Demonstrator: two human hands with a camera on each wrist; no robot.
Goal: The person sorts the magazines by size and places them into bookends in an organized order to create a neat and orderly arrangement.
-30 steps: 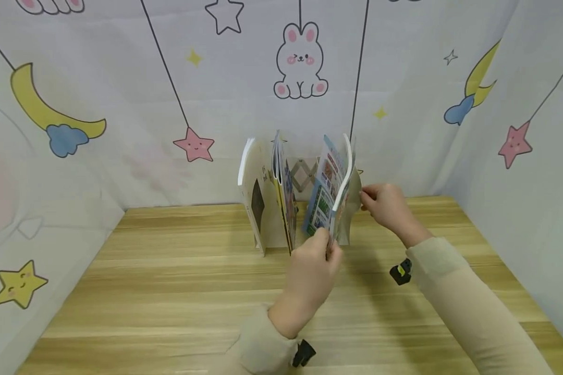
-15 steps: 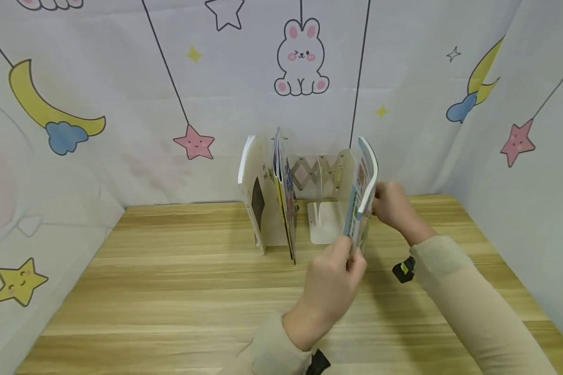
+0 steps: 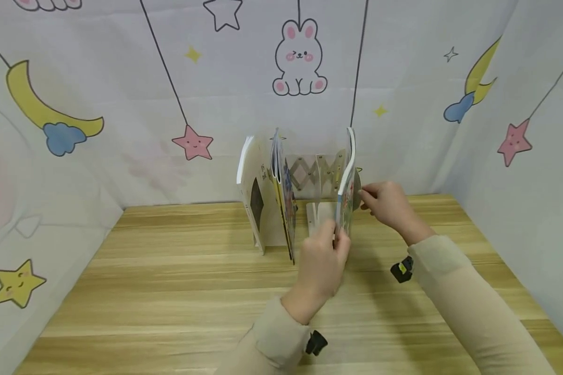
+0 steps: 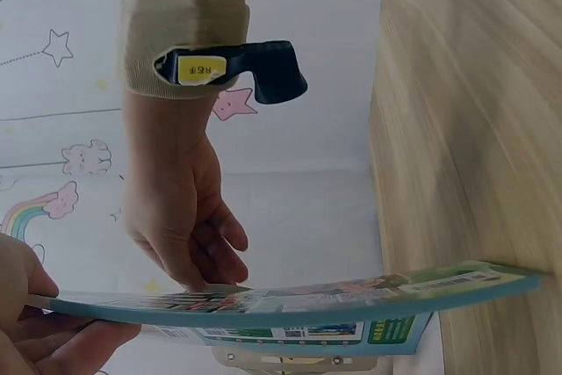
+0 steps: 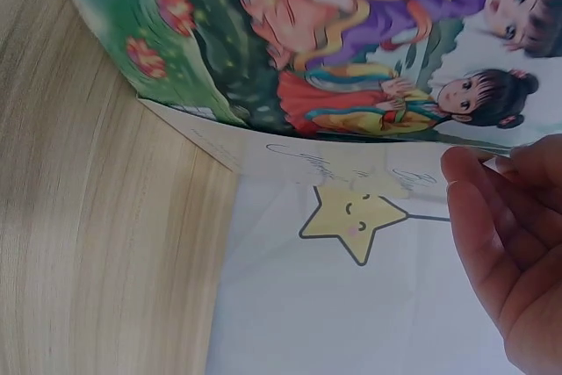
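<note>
My left hand [image 3: 320, 265] pinches the near edge of a thin picture book [image 3: 348, 182], thumb on one side and fingers on the other. The book stands upright, slightly bowed; its cover [image 5: 369, 50] shows painted children in bright robes. My right hand [image 3: 389, 203] is just to the right of it, thumb and forefinger pinching the edge of a grey rounded end plate [image 3: 357, 191]. That plate belongs to an expanding metal book rack [image 3: 309, 173] with a crisscross lattice at the back. In the right wrist view the right fingertips [image 5: 470, 164] lie right by the book's edge.
A pale book [image 3: 251, 192] leans upright at the rack's left end. Several thin books [image 3: 283, 192] stand just right of it. The rack's white base plate [image 3: 312, 213] shows between these and the held book. A patterned curtain [image 3: 230, 94] encloses the wooden table [image 3: 169, 291].
The held book swings right, exposing the rack's lattice and base, then comes back left and stands straighter. My left hand moves with it. The right hand shifts slightly right and back.
</note>
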